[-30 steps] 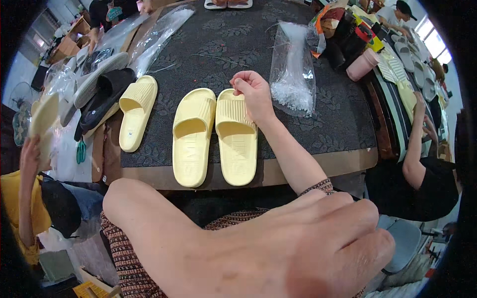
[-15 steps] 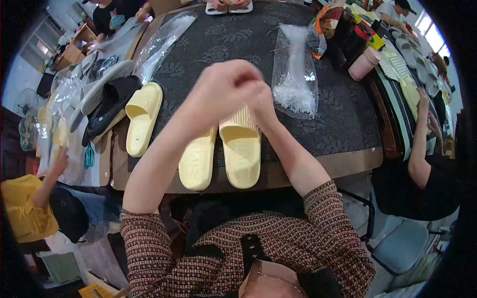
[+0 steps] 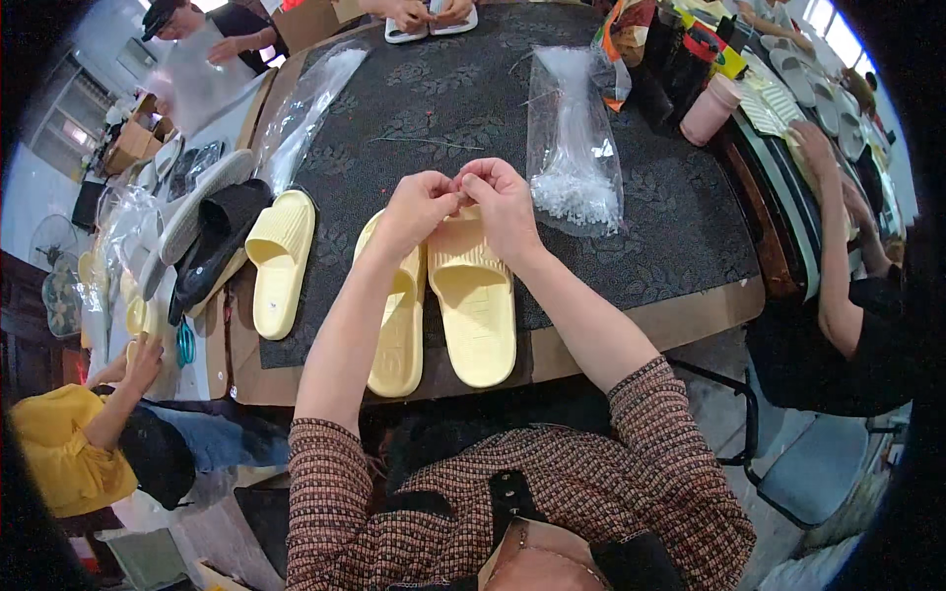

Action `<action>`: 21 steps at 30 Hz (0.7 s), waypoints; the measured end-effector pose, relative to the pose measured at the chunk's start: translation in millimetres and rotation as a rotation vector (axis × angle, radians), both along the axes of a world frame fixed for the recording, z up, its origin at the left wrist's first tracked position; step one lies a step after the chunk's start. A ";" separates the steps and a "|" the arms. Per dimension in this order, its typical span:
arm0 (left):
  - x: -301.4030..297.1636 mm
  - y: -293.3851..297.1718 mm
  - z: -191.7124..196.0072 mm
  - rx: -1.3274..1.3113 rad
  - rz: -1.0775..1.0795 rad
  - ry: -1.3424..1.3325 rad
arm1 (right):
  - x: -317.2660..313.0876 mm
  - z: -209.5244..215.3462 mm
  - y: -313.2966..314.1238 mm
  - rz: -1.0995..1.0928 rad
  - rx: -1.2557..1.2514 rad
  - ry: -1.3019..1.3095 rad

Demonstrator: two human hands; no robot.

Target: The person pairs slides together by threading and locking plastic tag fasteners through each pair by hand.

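Note:
Two pale yellow slippers lie side by side at the table's near edge, toes away from me: the left slipper (image 3: 398, 345) and the right slipper (image 3: 478, 315). Over their toe ends my left hand (image 3: 419, 209) and my right hand (image 3: 501, 207) meet, fingertips pinched together. Whatever sits between the fingertips is too small to make out. My right hand covers part of the right slipper's ribbed strap, while my left hand and forearm hide much of the left one. A third yellow slipper (image 3: 279, 266) lies apart on the left.
Clear bags of thin white plastic strands lie right (image 3: 578, 148) and far left (image 3: 310, 113); a loose thin strand (image 3: 434, 143) rests between them. Dark slippers (image 3: 219, 241) are piled left. A pink bottle (image 3: 711, 111) stands right. Other people work around the table.
My hands have come down nearer to me, from raised and crossing to fingertip to fingertip over the slipper toes. A loose strand now shows on the mat beyond them.

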State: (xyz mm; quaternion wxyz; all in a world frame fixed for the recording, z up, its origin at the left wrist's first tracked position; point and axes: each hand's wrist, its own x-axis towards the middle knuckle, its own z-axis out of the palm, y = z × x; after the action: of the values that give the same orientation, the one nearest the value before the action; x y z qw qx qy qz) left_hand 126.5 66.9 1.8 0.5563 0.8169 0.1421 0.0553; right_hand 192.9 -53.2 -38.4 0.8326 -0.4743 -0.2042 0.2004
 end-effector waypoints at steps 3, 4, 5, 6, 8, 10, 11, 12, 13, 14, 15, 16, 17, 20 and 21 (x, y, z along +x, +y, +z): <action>-2.5 -2.7 -2.8 0.011 0.024 -0.002 | 1.9 -3.4 1.5 0.011 0.037 0.084; -4.6 -4.5 -1.5 0.010 0.022 0.001 | 1.8 -4.2 0.9 -0.013 0.041 0.049; -6.4 -6.2 0.7 -0.065 0.013 0.002 | 1.7 -5.4 0.3 -0.037 0.044 0.013; -7.5 -7.2 0.8 -0.141 0.004 0.004 | 2.1 -6.9 -1.2 -0.040 0.042 0.017; -9.3 -3.3 -5.0 -0.222 0.027 -0.042 | 1.5 -1.2 -2.1 -0.016 -0.001 0.035; -10.4 0.0 -7.9 -0.304 0.049 -0.089 | 0.3 0.4 -1.1 -0.013 -0.008 0.037; -10.6 1.4 -7.9 -0.338 0.075 -0.084 | 0.2 0.6 -0.9 -0.013 -0.015 0.038; -10.8 2.4 -7.9 -0.372 0.101 -0.079 | 0.3 0.8 -0.7 -0.012 -0.017 0.039; -10.9 2.5 -7.5 -0.374 0.102 -0.078 | 0.5 0.9 -0.9 -0.016 -0.016 0.049; -11.1 2.7 -6.8 -0.418 0.129 -0.086 | 0.8 0.8 -1.0 -0.020 -0.014 0.058; -11.5 2.8 -6.2 -0.462 0.155 -0.094 | 1.3 0.0 -1.1 -0.019 -0.016 0.059; -11.6 3.4 -5.9 -0.463 0.158 -0.094 | 1.9 -0.5 -1.0 -0.006 -0.011 0.057; -11.6 3.7 -5.6 -0.498 0.155 -0.108 | 2.0 -0.9 -1.0 0.006 -0.006 0.055; -12.8 4.8 -6.3 -0.546 0.152 -0.136 | 1.8 -2.7 0.0 0.002 -0.072 0.027; -13.2 5.0 -6.5 -0.558 0.148 -0.149 | 1.8 -3.3 0.8 0.003 -0.097 0.007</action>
State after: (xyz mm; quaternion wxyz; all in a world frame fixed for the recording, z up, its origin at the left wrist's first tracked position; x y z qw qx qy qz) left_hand 113.3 71.9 -4.7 0.7628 0.6134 0.1698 0.1144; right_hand 194.7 -52.4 -41.7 0.8092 -0.5129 -0.1921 0.2127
